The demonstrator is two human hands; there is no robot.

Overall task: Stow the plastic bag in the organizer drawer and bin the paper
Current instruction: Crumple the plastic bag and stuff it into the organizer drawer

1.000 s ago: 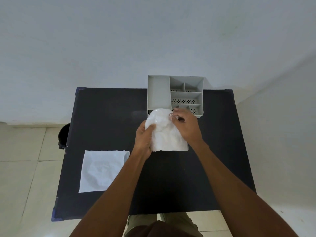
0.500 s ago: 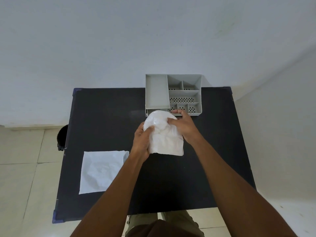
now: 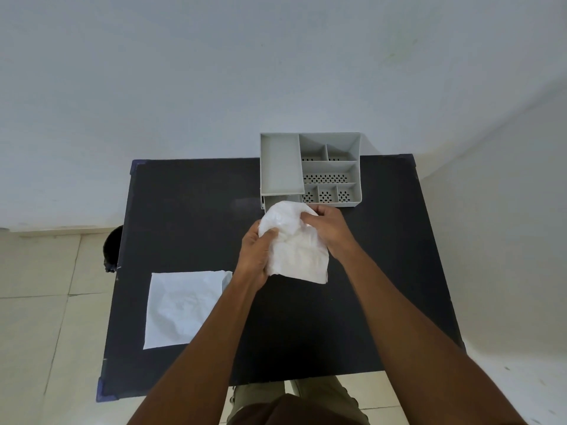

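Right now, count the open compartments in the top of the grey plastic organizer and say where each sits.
7. In the grey plastic organizer: one long solid-floored tray on the left, two small at the back right, one wide in the middle right, three small along the front right. None seems hidden.

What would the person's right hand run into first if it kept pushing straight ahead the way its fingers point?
Probably the open drawer at the grey organizer's base. The right hand, gripping the plastic bag with the left hand, points up-left toward it; the bag's top already overlaps the drawer, though depth is unclear.
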